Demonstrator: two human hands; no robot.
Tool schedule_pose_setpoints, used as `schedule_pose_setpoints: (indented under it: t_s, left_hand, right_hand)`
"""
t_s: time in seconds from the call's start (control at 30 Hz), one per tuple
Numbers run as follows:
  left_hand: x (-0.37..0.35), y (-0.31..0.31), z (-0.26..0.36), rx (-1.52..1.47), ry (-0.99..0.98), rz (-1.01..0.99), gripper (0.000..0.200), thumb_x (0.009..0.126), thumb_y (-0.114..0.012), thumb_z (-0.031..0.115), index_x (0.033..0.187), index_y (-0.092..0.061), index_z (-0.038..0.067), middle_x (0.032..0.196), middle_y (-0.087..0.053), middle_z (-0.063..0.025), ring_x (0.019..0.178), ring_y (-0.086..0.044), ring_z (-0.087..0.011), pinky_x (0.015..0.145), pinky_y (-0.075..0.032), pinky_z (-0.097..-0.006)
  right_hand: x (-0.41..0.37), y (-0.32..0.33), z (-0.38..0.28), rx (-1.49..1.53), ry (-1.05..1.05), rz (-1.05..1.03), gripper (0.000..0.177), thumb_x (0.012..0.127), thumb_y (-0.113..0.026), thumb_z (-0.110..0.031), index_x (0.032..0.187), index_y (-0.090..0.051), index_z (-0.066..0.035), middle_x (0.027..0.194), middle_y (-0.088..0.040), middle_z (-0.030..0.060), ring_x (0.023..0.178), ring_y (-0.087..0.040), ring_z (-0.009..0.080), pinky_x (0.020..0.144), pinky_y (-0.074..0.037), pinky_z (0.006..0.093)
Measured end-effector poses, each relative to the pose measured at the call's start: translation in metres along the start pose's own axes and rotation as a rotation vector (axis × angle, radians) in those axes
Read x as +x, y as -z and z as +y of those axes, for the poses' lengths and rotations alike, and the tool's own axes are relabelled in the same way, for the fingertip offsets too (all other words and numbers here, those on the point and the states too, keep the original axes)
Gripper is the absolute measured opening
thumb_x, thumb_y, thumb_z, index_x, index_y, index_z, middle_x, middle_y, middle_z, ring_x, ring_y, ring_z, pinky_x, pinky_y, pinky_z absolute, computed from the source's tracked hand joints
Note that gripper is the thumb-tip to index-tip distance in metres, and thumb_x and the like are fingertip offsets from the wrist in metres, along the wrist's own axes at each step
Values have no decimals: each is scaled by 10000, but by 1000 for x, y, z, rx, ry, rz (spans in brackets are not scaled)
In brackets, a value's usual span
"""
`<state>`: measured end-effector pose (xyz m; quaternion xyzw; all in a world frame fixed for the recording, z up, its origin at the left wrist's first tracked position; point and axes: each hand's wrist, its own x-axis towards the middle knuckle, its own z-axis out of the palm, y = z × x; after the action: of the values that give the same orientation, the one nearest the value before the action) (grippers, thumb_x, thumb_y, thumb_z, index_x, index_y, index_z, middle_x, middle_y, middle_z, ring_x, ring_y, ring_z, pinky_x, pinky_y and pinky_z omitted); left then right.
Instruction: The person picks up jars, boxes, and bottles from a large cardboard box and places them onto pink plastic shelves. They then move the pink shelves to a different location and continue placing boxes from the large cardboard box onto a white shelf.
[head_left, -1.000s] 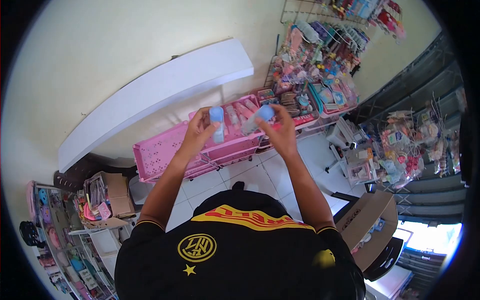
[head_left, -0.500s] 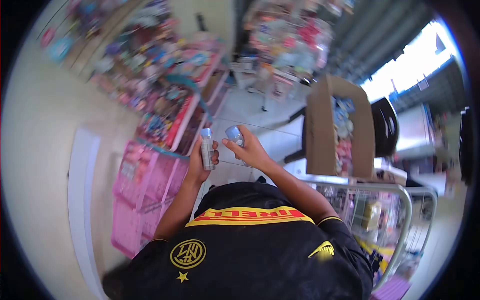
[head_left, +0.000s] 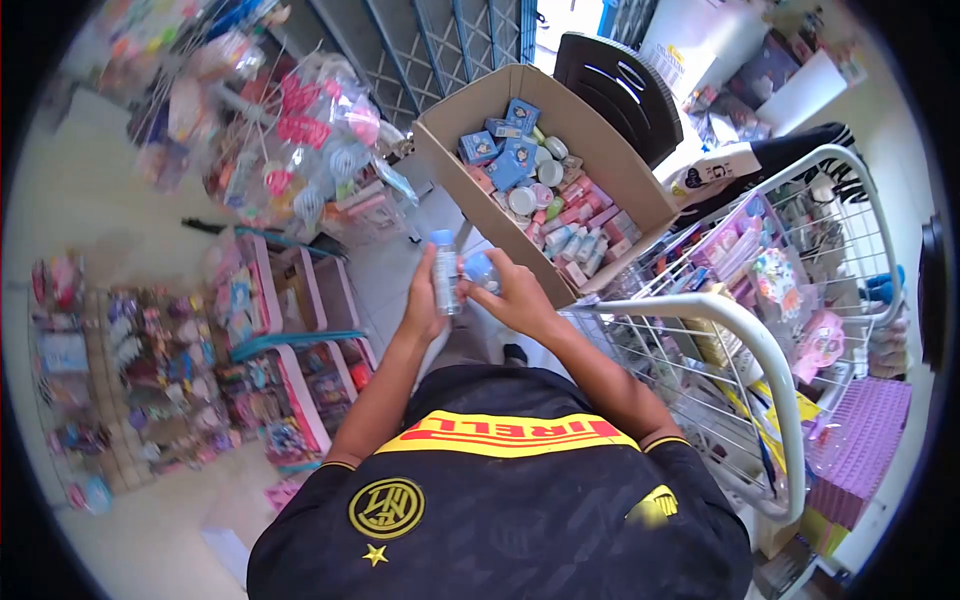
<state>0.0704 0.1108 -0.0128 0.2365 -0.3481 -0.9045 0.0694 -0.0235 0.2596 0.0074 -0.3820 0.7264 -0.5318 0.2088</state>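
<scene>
My left hand [head_left: 424, 298] is closed around a small clear bottle [head_left: 444, 280] with a light-blue cap, held nearly upright with its printed label facing up toward me. Just beside it, my right hand [head_left: 518, 302] grips a second clear bottle with a blue cap [head_left: 481, 266], tilted and partly covered by the fingers. The two bottles are close together in front of my chest. Beyond my right hand stands an open cardboard box [head_left: 612, 155], holding small blue boxes [head_left: 514, 160], round white-lidded jars [head_left: 522, 200] and pink packages [head_left: 585, 208].
At right is a white wire basket cart [head_left: 735, 305] full of assorted goods, with purple crates [head_left: 865, 440] beside it. A dark chair [head_left: 620, 95] stands behind the box. Pink-edged shelves [head_left: 300, 395] and hanging packets [head_left: 300, 130] line the left side.
My view and body have turned to the right, so the cardboard box now lies straight ahead. Both bottles remain in my hands, which have come closer together.
</scene>
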Motion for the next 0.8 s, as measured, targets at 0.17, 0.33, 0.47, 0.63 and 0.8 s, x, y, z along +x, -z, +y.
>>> schedule_pose_setpoints:
  t_s: [0.17,0.33,0.47,0.63,0.8]
  left_hand:
    - [78,-11,14,113,78,-79,442,996,-405,538,1050,-518,114,817,-549,-8,566,-515,-102,501,-420,-257]
    - [157,-12,41,147,243,-130,412,1002,-407,516,1103,-504,129,810,-542,-7,569,-514,-96,500,-434,-248]
    - [205,-27,60,252,342,-199,467,1006,-399,511,1269,-478,133,835,-526,-1,582,-501,-89,516,-439,-242]
    - [268,-22,44,500,406,-181,411,983,-478,447,1230,-488,118,851,-555,-30,630,-585,-128,560,-502,-283]
    - [335,-2,-28,979,515,-220,503,914,-591,295,1324,-442,45,1039,-615,-131,845,-657,-222,726,-547,-361]
  right_hand:
    - [39,9,37,112,-155,178,432,849,-720,-310,1105,-549,-8,848,-685,173,726,-689,335,660,-518,403]
    - [87,24,87,549,-532,473,408,890,-683,-359,1095,-540,-36,807,-623,63,633,-610,121,533,-478,274]
    - [110,32,149,756,-614,811,425,896,-668,-332,1145,-515,-23,932,-632,99,738,-637,177,673,-525,318]
    - [110,18,265,461,-702,878,535,880,-665,-271,1303,-466,-9,1069,-645,139,949,-620,217,846,-492,343]
    - [96,12,306,425,-1074,698,608,858,-679,-235,1357,-424,1,1095,-645,159,963,-637,242,812,-513,389]
